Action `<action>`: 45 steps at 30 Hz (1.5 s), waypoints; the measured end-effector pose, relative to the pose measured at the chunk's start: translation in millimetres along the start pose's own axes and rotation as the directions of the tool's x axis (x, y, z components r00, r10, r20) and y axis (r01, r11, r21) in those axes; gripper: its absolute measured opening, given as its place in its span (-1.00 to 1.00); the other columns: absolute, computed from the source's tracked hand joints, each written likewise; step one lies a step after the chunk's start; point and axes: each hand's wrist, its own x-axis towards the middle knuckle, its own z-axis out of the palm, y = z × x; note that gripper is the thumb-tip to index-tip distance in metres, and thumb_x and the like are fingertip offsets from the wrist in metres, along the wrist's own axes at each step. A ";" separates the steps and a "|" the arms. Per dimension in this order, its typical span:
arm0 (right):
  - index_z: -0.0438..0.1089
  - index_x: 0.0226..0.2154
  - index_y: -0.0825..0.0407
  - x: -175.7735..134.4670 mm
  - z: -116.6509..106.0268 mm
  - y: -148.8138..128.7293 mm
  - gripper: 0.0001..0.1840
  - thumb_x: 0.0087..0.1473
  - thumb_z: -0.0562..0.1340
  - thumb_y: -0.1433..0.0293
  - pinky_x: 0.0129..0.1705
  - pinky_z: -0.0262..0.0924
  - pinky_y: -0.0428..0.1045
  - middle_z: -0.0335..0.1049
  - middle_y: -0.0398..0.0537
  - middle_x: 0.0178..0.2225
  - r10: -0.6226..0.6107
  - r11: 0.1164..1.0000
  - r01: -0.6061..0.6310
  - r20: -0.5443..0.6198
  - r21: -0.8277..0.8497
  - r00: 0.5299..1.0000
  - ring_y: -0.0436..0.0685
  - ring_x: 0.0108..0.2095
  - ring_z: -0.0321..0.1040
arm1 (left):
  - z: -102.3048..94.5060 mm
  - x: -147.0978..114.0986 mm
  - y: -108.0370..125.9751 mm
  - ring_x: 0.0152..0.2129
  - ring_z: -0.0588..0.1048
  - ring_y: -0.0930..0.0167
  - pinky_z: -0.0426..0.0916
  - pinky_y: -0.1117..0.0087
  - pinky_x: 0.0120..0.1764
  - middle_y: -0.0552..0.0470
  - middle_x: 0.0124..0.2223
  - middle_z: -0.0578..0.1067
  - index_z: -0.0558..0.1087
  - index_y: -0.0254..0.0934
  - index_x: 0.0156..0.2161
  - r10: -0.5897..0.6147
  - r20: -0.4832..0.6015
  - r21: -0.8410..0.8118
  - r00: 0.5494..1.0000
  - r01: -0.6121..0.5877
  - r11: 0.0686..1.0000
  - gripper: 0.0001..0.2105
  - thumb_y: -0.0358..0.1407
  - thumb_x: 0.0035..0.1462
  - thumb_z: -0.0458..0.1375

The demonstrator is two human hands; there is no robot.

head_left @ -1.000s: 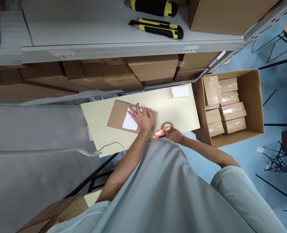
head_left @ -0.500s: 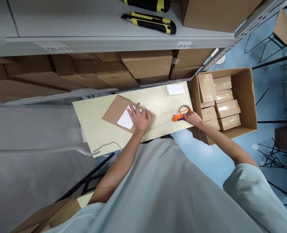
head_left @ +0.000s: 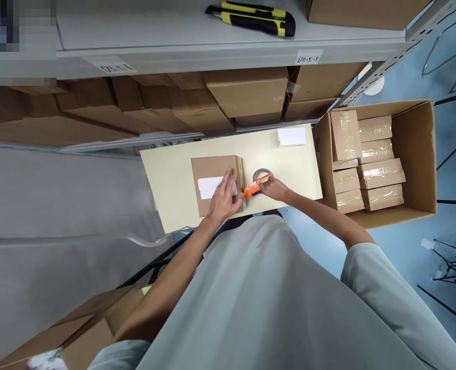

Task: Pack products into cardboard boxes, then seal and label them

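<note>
A small flat cardboard box (head_left: 205,204) with a white label (head_left: 208,188) on top lies on the cream table (head_left: 166,180). My left hand (head_left: 224,200) rests on its right part, fingers stretched out flat, covering some of the label. In my right hand (head_left: 274,189) is an orange tape dispenser (head_left: 253,190) with a roll of tape (head_left: 262,172), gripped by its handle. The front of the dispenser is at the box's right side, close to my left fingertips; whether it touches the cardboard I cannot tell.
A large open carton (head_left: 416,164) holding several taped boxes stands right of the table. At the table's back lies a small white box (head_left: 291,136). A grey shelf (head_left: 154,36) with a utility knife (head_left: 254,18) overhangs several cardboard boxes (head_left: 247,92).
The cardboard box has turned so its edges lie nearly square to the view. My right hand has carried the tape dispenser left, up to the box's right side.
</note>
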 end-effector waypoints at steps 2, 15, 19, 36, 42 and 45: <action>0.33 0.23 0.45 2.9 3.5 -15.5 -0.54 0.36 0.01 0.71 0.13 0.33 0.24 0.68 0.37 -0.14 -0.008 1.000 0.008 -0.017 0.011 1.000 0.33 -0.13 0.68 | -10.5 13.1 -6.4 0.62 0.00 0.02 -0.05 -0.20 0.58 -0.29 0.66 0.06 0.22 -0.24 0.54 -0.090 -0.113 0.022 0.989 0.093 0.995 -0.32 -0.10 0.41 0.14; 0.38 0.16 0.40 16.7 12.0 -78.9 -0.57 0.39 -0.03 0.72 0.10 0.43 0.28 0.68 0.34 -0.19 -0.015 0.990 0.035 -0.142 0.140 0.990 0.29 -0.17 0.66 | 26.0 56.3 -3.9 0.60 0.07 0.02 -0.12 -0.24 0.59 -0.37 0.38 0.47 0.52 -0.30 0.11 -0.173 -0.194 0.097 0.966 0.194 0.976 -0.63 -0.13 0.55 -0.05; 0.38 0.12 0.32 0.4 25.3 -77.7 -0.62 0.38 0.01 0.71 0.09 0.43 0.25 0.69 0.29 -0.19 0.006 0.984 0.016 -0.121 0.179 0.993 0.27 -0.18 0.66 | 23.3 52.1 -5.8 0.59 0.09 0.01 -0.14 -0.24 0.59 -0.39 0.33 0.50 0.51 -0.30 0.11 -0.142 -0.169 0.099 0.975 0.160 0.982 -0.64 -0.10 0.53 0.01; 0.41 0.13 0.30 -157.9 47.8 19.1 -0.69 0.41 0.13 0.58 0.15 0.32 0.17 0.70 0.28 -0.16 0.179 0.979 -0.182 0.044 0.096 0.983 0.33 -0.12 0.67 | 32.3 52.3 -8.2 0.57 0.14 0.01 -0.20 -0.21 0.59 -0.40 0.25 0.53 0.49 -0.27 0.07 -0.235 -0.199 0.068 0.952 0.252 0.965 -0.64 -0.09 0.52 -0.04; 0.44 0.11 0.34 -176.6 29.2 73.4 -0.69 0.47 0.10 0.53 0.24 0.19 0.21 0.68 0.40 -0.09 0.274 0.957 -0.280 0.083 0.081 0.958 0.34 -0.07 0.65 | 34.2 42.1 0.8 0.56 0.18 0.02 -0.17 -0.25 0.59 -0.38 0.23 0.56 0.51 -0.27 0.05 -0.128 -0.106 0.095 0.986 0.139 0.986 -0.63 -0.10 0.53 -0.05; 0.40 0.18 0.41 -126.1 17.7 72.0 -0.61 0.50 0.10 0.45 0.23 0.19 0.22 0.67 0.50 -0.06 0.285 0.951 -0.293 0.090 0.103 0.954 0.38 -0.06 0.65 | 36.0 29.9 8.8 0.53 0.25 0.02 -0.12 -0.25 0.59 -0.36 0.21 0.58 0.54 -0.27 0.01 -0.010 0.036 0.116 0.999 0.006 0.993 -0.63 -0.10 0.54 -0.05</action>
